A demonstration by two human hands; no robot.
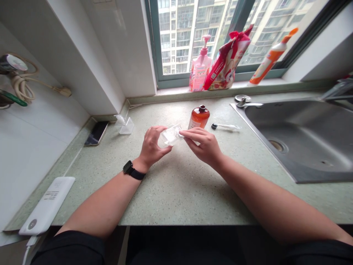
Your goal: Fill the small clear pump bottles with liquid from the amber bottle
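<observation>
On our side of the amber bottle [200,116] | left hand [151,144] grips a clear, boxy bottle [171,135] | long axis sideways, neck rightward | right hand [204,145] pinches its neck

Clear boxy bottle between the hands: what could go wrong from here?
The clear boxy bottle is tilted in the left hand and could slip.
The open-necked amber bottle stands behind the right hand; a bump might tip it.
The black-ended clear tube lies beside the steel sink and might fall in.
</observation>
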